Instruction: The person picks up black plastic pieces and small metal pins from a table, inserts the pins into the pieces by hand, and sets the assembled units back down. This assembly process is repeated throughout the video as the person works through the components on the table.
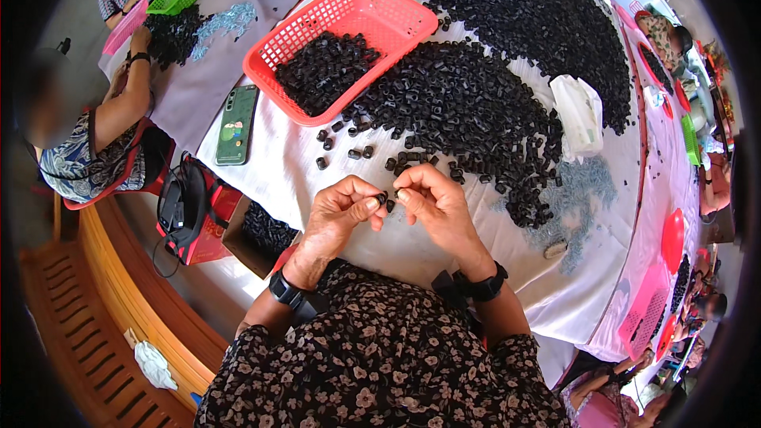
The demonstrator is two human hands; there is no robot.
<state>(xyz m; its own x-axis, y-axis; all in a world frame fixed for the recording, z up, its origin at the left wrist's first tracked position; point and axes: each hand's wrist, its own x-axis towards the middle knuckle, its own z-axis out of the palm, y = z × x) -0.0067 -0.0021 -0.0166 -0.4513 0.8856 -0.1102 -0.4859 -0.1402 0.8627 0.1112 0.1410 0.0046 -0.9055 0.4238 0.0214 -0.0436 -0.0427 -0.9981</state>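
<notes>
My left hand [339,210] pinches a small black part [381,199]; beside it my right hand [438,210] is bunched, its hold unclear. Black pieces [468,103] crowd just beyond, with a red basket [396,20] and phone [236,131] ahead-left.

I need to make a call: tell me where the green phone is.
In the head view, the green phone lies on the white cloth, left of the red basket and up and left from the left hand.

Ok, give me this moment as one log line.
left hand: pinching small black part; right hand: close beside it, grip unclear; red basket: holds similar parts; table: loose heaps
</notes>
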